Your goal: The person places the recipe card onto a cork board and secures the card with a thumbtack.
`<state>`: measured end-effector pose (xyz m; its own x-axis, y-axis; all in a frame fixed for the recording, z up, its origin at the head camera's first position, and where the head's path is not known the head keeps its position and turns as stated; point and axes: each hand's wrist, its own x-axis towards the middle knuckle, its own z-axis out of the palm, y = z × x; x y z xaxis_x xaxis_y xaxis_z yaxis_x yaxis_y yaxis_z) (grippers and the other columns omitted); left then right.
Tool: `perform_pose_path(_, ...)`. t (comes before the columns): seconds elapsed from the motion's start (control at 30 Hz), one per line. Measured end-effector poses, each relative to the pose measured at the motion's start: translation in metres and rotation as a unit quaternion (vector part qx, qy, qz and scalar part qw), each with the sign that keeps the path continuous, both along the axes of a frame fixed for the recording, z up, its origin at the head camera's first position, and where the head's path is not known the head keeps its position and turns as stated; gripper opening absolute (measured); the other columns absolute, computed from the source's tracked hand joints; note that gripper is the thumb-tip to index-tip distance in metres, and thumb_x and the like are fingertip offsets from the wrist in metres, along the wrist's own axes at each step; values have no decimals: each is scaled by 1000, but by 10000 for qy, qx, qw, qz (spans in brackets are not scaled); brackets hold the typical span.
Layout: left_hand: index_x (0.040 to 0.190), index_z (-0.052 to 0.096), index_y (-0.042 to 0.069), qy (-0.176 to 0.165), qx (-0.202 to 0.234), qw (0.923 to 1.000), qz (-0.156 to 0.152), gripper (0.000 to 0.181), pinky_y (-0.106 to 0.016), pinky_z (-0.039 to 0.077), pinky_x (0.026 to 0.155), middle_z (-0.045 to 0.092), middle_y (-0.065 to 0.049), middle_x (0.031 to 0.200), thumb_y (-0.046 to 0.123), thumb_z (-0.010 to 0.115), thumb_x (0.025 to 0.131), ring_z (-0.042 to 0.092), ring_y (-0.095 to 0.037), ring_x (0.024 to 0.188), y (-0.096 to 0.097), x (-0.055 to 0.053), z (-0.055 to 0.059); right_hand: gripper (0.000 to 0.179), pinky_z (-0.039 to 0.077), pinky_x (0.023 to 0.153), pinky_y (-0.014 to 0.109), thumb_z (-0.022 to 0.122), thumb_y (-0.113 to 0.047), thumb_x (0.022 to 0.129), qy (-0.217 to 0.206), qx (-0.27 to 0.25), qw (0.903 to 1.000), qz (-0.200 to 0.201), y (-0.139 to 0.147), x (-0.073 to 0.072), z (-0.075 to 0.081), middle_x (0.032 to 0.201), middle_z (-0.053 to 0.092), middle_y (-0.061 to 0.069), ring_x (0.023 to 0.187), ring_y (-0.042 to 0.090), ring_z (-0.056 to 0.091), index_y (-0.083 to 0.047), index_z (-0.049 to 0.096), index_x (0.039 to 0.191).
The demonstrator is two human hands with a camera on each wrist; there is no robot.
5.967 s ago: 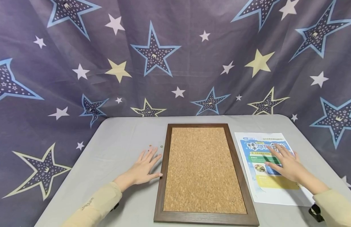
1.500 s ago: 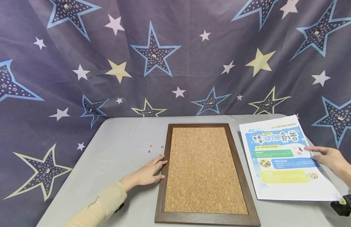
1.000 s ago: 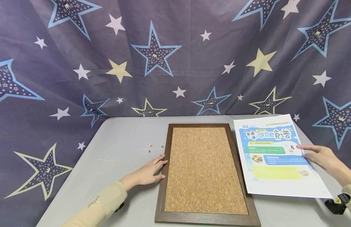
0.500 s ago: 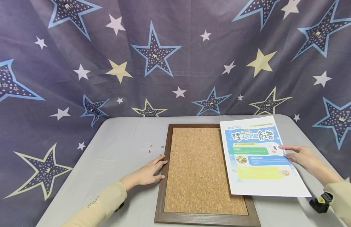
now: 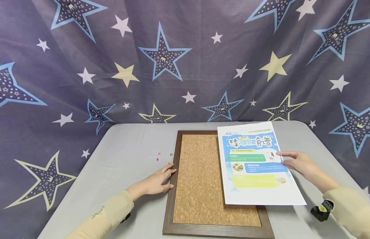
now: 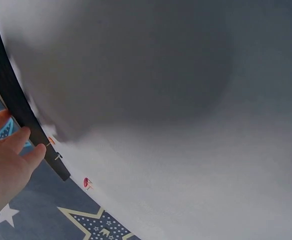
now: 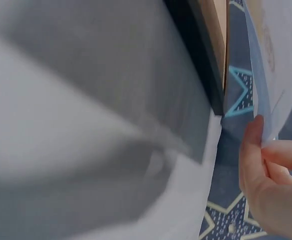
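Note:
A printed poster with a blue design, green and yellow panels and dark lettering hangs slightly tilted over the right part of a cork board in a dark brown wooden frame. My right hand pinches the poster's right edge between thumb and fingers; the right wrist view shows the paper bending up from that pinch, off the board. My left hand rests its spread, relaxed fingertips against the board's left frame.
Several small coloured pins, among them a pink pin and a green pin, lie on the grey table beyond my left hand. A star-patterned curtain stands behind the table and along its sides.
The right hand picked the poster up from the table and carried it left over the board's right part. My left hand moved slightly onto the board's left edge, then stayed still.

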<state>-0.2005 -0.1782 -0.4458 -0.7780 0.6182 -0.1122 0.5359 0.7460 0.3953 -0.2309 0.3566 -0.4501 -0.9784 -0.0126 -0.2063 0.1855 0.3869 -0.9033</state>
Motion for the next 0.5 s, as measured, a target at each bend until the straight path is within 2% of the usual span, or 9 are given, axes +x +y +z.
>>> perform_pose_path(0.07, 135, 33, 5, -29, -28, 10000, 14, 58, -52, 21, 101, 15, -15, 145, 34, 50, 89, 20, -34, 130, 0, 0, 0, 39, 50, 69, 20, 59, -6, 80, 15, 74, 9999, 105, -18, 7, 16, 114, 50, 22, 75, 5, 60, 1, 54, 118)
perform_pose_path(0.13, 135, 32, 5, -57, -34, 10000, 36, 58, -52, 21, 101, 15, -14, 145, 34, 50, 89, 19, -33, 130, 0, 0, 0, 43, 50, 69, 22, 56, -3, 82, 69, 118, 9996, 262, -34, 13, 29, 118, 43, 33, 75, 6, 60, 11, 46, 121)
perform_pose_path(0.27, 135, 32, 5, -60, -35, 10000, 45, 58, -51, 21, 101, 15, -14, 145, 34, 50, 89, 19, -33, 130, 0, 1, 0, 43, 50, 71, 22, 53, 0, 83, -10, 33, 9998, 220, -56, 18, 40, 117, 46, 31, 75, 6, 60, 14, 43, 122)
perform_pose_path(0.5, 135, 33, 4, -51, 22, 10000, 13, 57, -52, 22, 101, 15, -16, 145, 33, 51, 89, 20, -34, 130, 0, 0, 0, 43, 51, 71, 25, 53, 3, 81, -29, -364, 9990, 262, -81, 15, 41, 113, 50, 30, 74, 8, 61, 16, 42, 121)
